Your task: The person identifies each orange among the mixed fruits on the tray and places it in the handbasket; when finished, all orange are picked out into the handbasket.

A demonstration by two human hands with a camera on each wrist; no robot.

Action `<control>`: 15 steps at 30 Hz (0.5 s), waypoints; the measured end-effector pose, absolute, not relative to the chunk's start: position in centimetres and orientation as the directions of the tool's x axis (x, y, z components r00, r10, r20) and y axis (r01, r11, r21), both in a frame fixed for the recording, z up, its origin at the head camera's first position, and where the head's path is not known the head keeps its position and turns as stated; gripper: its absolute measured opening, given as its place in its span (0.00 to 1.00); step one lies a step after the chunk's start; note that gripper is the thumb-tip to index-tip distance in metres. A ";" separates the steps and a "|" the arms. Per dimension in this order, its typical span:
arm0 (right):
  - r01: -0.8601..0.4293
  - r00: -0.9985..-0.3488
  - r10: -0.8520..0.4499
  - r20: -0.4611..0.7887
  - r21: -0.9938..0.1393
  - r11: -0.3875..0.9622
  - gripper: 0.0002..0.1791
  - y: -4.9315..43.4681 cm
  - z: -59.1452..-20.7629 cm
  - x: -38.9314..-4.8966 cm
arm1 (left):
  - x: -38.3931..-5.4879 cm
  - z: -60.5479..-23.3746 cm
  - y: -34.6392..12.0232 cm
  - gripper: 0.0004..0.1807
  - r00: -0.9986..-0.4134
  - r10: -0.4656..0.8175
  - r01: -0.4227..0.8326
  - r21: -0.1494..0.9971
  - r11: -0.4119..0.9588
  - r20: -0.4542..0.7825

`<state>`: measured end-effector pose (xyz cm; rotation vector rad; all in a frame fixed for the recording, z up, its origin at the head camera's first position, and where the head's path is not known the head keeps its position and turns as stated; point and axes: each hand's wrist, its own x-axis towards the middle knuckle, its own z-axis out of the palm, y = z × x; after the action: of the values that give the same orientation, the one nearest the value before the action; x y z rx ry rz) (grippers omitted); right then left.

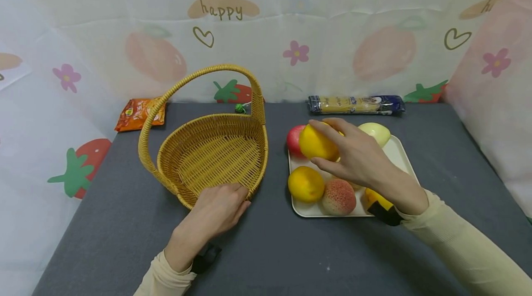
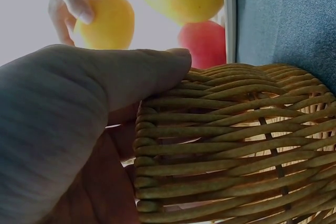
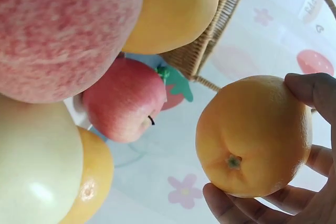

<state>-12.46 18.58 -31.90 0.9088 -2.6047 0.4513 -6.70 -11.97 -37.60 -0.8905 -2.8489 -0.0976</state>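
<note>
In the head view, my right hand [image 1: 359,153] holds an orange [image 1: 317,142] above the left part of a white tray [image 1: 401,155]. The right wrist view shows the thumb and fingers around the orange [image 3: 254,135], its stem end visible. On the tray are a red apple [image 1: 294,141], a yellow-orange round fruit [image 1: 306,184], a peach [image 1: 338,197], a pale green fruit [image 1: 376,132] and a yellow fruit [image 1: 379,199] partly hidden by my wrist. My left hand [image 1: 218,208] grips the near rim of a wicker basket [image 1: 220,157], thumb on one side of its woven wall [image 2: 236,145].
Behind the basket's left side lies an orange snack packet [image 1: 139,113]. A long packet of noodles [image 1: 356,105] lies at the table's back edge, behind the tray. The basket's tall handle [image 1: 216,69] arches over it. A small green object [image 1: 240,108] shows behind the basket.
</note>
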 end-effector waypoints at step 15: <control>-0.686 -0.699 -0.569 0.434 -0.181 0.705 0.39 16.2 -31.4 -13.6 | -6.7 -37.7 -12.0 0.14 -0.807 0.561 0.573 0.018 0.819 0.186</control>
<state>-13.61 16.16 -31.42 0.9804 -2.5676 0.4726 -6.70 -12.02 -37.70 -0.8891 -2.8304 -0.1085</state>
